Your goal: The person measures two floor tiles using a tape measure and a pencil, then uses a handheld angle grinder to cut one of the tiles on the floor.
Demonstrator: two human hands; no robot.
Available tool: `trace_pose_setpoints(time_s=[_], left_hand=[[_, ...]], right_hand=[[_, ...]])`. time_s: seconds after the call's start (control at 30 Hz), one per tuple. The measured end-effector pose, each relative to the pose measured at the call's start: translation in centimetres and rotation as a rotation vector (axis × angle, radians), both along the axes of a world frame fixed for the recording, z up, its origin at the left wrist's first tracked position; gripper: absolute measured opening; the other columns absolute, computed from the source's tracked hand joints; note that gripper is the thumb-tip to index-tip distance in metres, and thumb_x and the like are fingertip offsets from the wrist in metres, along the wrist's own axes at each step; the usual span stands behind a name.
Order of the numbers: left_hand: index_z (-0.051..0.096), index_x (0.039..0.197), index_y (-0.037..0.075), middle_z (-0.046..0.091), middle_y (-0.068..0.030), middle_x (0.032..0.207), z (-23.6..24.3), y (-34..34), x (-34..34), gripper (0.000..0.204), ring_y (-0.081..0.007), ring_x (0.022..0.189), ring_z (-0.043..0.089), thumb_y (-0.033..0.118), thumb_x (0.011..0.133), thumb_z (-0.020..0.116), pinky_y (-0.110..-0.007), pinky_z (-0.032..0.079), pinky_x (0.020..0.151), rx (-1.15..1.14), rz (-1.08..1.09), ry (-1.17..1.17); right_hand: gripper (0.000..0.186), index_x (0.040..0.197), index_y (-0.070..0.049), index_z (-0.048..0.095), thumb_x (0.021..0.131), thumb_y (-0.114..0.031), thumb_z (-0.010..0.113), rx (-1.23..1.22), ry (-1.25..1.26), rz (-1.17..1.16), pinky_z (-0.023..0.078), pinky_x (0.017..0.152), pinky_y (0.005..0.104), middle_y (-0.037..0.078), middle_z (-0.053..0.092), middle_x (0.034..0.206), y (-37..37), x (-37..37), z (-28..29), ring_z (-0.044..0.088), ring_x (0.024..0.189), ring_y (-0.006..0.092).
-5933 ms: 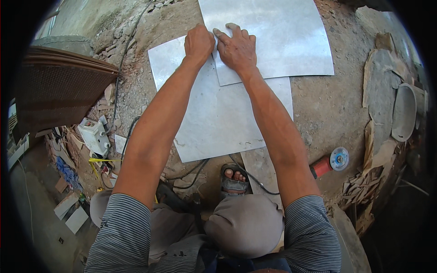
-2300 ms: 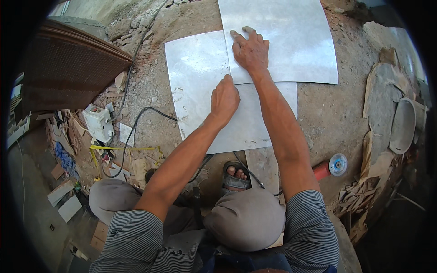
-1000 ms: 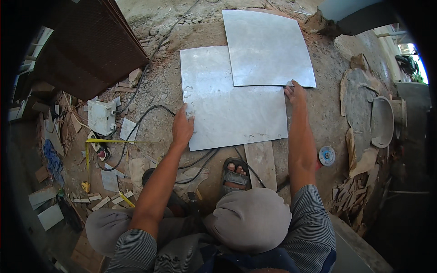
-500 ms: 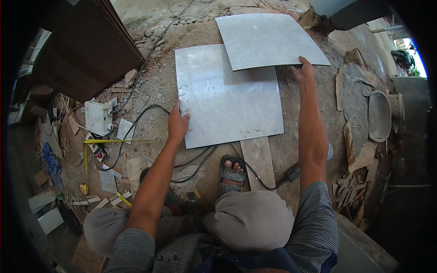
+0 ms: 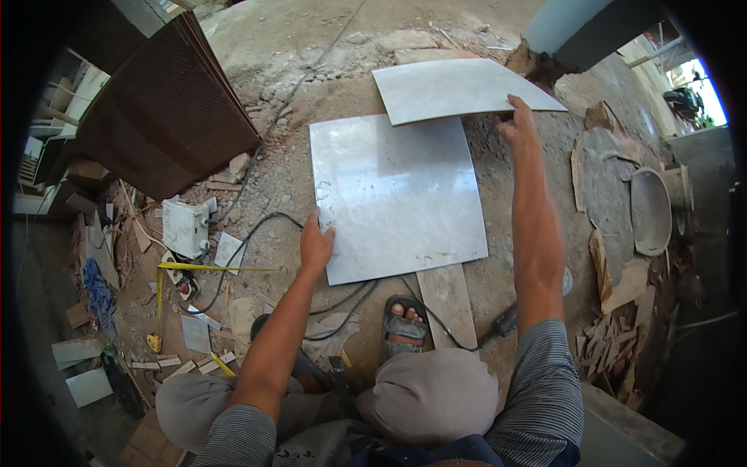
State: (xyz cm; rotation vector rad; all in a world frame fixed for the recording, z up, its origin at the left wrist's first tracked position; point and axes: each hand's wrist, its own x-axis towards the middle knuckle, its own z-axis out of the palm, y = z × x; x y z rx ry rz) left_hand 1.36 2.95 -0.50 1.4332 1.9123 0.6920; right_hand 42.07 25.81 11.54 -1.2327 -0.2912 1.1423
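Note:
A square light-grey tile [image 5: 401, 210] with a glossy face lies in front of me, partly over a narrow board [image 5: 446, 303]. My left hand [image 5: 317, 245] grips its left edge, thumb on the face and fingers hidden beyond the edge. Past its far right part, a second grey tile [image 5: 459, 87] is held up at a tilt, overlapping the first one's far edge in view. My right hand [image 5: 520, 123] pinches this second tile by its near edge, close to the right corner.
Brown sheets [image 5: 167, 117] stand at the far left. Nearby are a white box [image 5: 185, 226], a yellow tape measure [image 5: 154, 342] and its drawn-out blade. A black cable [image 5: 257, 229] crosses the ground. A power tool [image 5: 502, 321] lies by my right knee; a mortar-stained basin [image 5: 650, 210] stands right.
My view has tipped upward. The second tile has shifted away relative to the lower one and looks flatter from front to back; more of the lower tile shows. Both hands keep their holds.

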Motion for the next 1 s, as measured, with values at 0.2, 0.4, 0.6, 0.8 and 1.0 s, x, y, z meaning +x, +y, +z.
trace_pose_setpoints(time_s=[0.2,0.4,0.6,0.8,1.0], left_hand=[[0.043,0.130,0.001,0.041,-0.0254,0.133,4.2,5.6,3.4,0.054,-0.0368,0.121,0.044,0.028,0.087,0.059,-0.045,0.038,0.099,0.184,-0.030,-0.188],[0.035,0.129,-0.006,0.047,-0.0243,0.122,9.3,16.7,9.1,0.058,-0.0343,0.111,0.051,0.035,0.093,0.053,-0.045,0.044,0.096,-0.393,0.242,-1.463],[0.040,0.125,-0.004,0.051,-0.0171,0.119,10.6,14.4,8.8,0.043,-0.0260,0.110,0.053,0.019,0.092,0.055,-0.039,0.047,0.097,-0.370,0.095,-1.644],[0.042,0.127,0.006,0.057,-0.0086,0.114,13.5,10.8,2.4,0.046,-0.0163,0.106,0.055,0.035,0.094,0.053,-0.036,0.048,0.091,-0.578,-0.250,-1.314],[0.043,0.127,0.008,0.054,-0.0069,0.118,14.5,7.9,-2.5,0.050,-0.0185,0.109,0.053,0.047,0.095,0.042,-0.038,0.046,0.093,-0.618,-0.064,-1.260]], right_hand=[[0.037,0.116,0.005,0.044,0.081,-0.003,0.054,0.123,0.031,0.037,0.054,0.069,0.0454,0.017,0.053,0.107,-0.1,-2.1,0.7,0.059,0.091,0.0304],[0.033,0.107,0.010,0.048,0.078,-0.004,0.057,0.180,-0.096,0.056,0.055,0.066,0.0475,0.016,0.055,0.098,-2.2,-5.4,3.2,0.060,0.086,0.0314],[0.035,0.112,0.007,0.049,0.081,-0.007,0.057,0.227,-0.157,0.039,0.050,0.081,0.0430,0.013,0.057,0.101,-7.9,-5.2,4.2,0.059,0.093,0.0263],[0.057,0.132,0.007,0.032,0.082,-0.010,0.053,0.318,-0.132,0.152,0.042,0.096,0.0427,0.016,0.048,0.124,-16.5,-7.2,7.6,0.050,0.114,0.0292],[0.059,0.133,0.006,0.032,0.080,-0.013,0.053,0.253,-0.187,0.162,0.041,0.098,0.0417,0.018,0.047,0.125,-23.9,-9.8,9.4,0.049,0.116,0.0295]])
